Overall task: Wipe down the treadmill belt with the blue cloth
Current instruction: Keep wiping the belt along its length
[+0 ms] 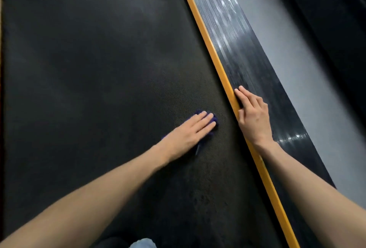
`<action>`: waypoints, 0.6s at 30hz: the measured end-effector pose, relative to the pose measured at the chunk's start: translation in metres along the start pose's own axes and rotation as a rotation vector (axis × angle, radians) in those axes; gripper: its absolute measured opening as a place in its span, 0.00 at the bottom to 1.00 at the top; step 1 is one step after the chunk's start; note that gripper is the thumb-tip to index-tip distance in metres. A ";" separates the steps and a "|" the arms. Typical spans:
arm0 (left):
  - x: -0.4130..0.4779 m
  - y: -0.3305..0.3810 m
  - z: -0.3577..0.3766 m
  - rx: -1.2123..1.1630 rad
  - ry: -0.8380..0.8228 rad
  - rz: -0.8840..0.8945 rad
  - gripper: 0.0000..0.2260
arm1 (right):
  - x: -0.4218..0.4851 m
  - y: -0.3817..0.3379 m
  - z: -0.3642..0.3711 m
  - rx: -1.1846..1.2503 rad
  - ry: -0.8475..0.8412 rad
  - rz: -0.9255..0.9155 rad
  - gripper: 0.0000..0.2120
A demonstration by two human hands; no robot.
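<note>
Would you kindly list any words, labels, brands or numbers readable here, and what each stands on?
None. No writing, label, brand or number shows on the treadmill belt, the yellow strip, the ribbed side rail or the blue cloth.

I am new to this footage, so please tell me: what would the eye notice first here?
A bright yellow strip runs diagonally between the dark treadmill belt and the shiny side rail. The left hand presses the blue cloth flat on the belt; the right hand rests on the rail.
</note>
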State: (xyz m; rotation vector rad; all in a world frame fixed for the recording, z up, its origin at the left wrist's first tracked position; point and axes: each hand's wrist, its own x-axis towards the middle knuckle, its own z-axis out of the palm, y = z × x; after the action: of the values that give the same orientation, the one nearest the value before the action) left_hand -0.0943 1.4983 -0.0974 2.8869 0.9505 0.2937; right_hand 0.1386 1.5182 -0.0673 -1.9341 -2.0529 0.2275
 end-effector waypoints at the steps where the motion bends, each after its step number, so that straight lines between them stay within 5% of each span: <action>1: -0.002 -0.019 -0.002 0.032 0.059 -0.096 0.20 | 0.000 0.000 0.000 0.013 -0.006 -0.002 0.26; 4: -0.020 -0.093 -0.018 -0.054 0.189 -0.741 0.22 | 0.003 0.001 0.000 0.030 0.001 -0.013 0.25; 6: -0.031 -0.106 -0.023 -0.132 0.195 -0.959 0.24 | 0.002 0.000 0.001 0.023 0.005 -0.008 0.24; 8: -0.021 -0.078 -0.019 -0.091 0.223 -0.887 0.22 | 0.002 -0.002 -0.001 0.031 0.006 -0.002 0.24; 14: 0.018 0.063 -0.002 -0.175 0.109 -0.258 0.20 | 0.002 0.000 0.003 0.027 0.014 -0.029 0.24; 16: 0.012 0.054 0.002 -0.173 0.037 -0.060 0.22 | 0.002 0.001 0.002 0.038 0.017 -0.027 0.24; 18: 0.012 0.029 -0.003 -0.171 0.041 -0.086 0.21 | 0.003 0.001 0.000 0.052 0.012 -0.034 0.24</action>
State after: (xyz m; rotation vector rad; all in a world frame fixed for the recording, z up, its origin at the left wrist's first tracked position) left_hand -0.0683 1.4823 -0.0886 2.6874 0.9996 0.4070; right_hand 0.1396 1.5209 -0.0675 -1.8641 -2.0504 0.2585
